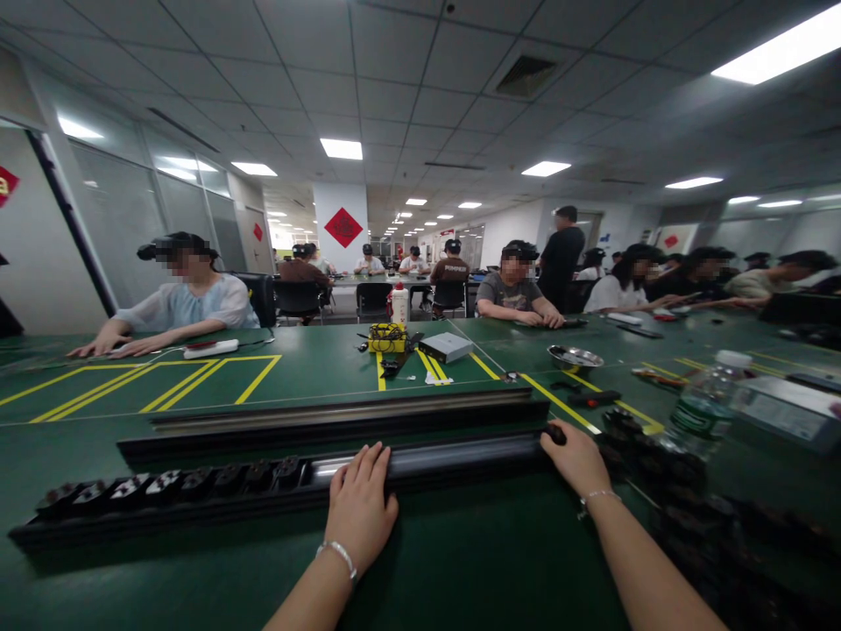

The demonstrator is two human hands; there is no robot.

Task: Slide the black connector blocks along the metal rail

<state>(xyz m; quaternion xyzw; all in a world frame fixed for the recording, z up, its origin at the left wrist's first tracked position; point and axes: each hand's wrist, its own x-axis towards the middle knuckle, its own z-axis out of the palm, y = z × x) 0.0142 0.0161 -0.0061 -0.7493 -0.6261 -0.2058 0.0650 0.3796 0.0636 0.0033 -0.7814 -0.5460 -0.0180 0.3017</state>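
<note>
- Our left hand (360, 501) lies over the middle of a long, straight black rail with a channel along its top (460, 463), fingers stretched across it and thumb toward us; we cannot tell whether it clamps or only steadies.
- Our right hand (576, 457) pinches a small dark piece (557, 433) between thumb and fingers at the rail's right end; our fingers hide most of its shape.
- The rail lies on the green-topped table (473, 561), its long axis running roughly along the far edge, the left end angled a little nearer us.
- Small black blocks (227, 476), some with shiny tops, sit in a row in the left part of the channel; the stretch right of our left hand shows a smooth sheen.
- We judge the rail stiff, light for its length and rather slippery, best held by both side walls near the middle; the piece looks hard and suits a fingertip pinch.
- Beyond it, toward the far edge, lie two more long dark rails, a nearer one (342, 435) and a farther one (342, 412), nearly parallel.
- Toward the table's right side, we see a blurred heap of dark parts (657, 456) beside a clear plastic bottle with a green label (703, 412).
</note>
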